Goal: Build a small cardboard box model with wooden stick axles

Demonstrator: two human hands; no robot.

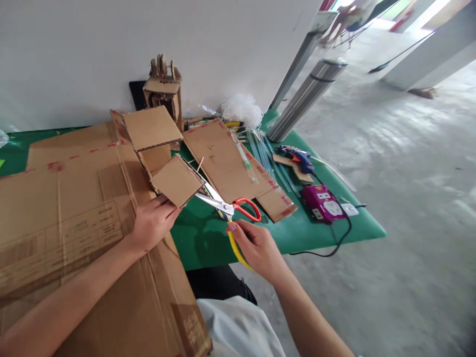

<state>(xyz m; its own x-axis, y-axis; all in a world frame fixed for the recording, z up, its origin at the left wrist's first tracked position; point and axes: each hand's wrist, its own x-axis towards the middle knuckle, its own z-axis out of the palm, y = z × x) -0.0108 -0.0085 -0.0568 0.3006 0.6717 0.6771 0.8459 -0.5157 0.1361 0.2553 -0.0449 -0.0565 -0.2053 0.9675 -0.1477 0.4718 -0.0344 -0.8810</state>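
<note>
My left hand is closed on the lower edge of a small square cardboard piece, its fingers partly hidden beneath it. My right hand grips a pair of scissors by the yellow handle, while the red handle stands out to the side. The blades are spread and point left at the right-hand corner of the piece; whether they touch it I cannot tell. Just behind, another cardboard panel stands up at an angle. Under my left arm lies a large printed cardboard sheet.
On the green table lie cardboard strips, clear glue sticks, a blue glue gun and a purple power strip with a black cable. A cardboard structure stands by the wall. A metal post rises at the table's edge.
</note>
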